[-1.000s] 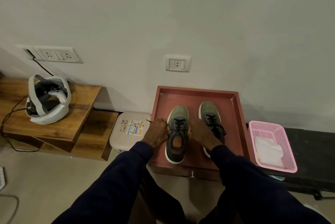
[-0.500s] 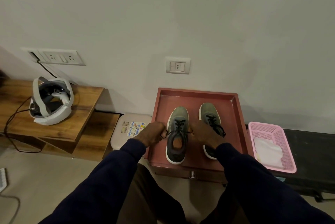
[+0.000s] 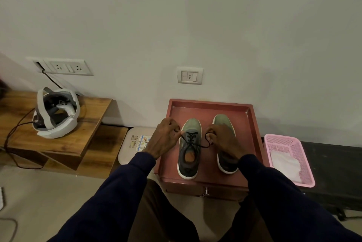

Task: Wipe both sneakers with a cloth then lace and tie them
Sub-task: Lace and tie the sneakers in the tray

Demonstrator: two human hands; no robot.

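Head view: two sneakers stand side by side in the red tray [image 3: 209, 110], toes toward the wall. The left hand [image 3: 166, 139] pinches one end of the left sneaker's [image 3: 189, 161] black lace [image 3: 191, 137] in its grip. The right hand [image 3: 223, 141], over the right sneaker [image 3: 227, 163], pinches the other end. A white cloth [image 3: 285, 162] lies in the pink basket [image 3: 282, 136] beside the tray.

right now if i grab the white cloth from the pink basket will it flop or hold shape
The white cloth lies crumpled in soft folds in the pink basket, so it will probably hang limp. It looks thin, so likely light. It might snag the basket's mesh wall.
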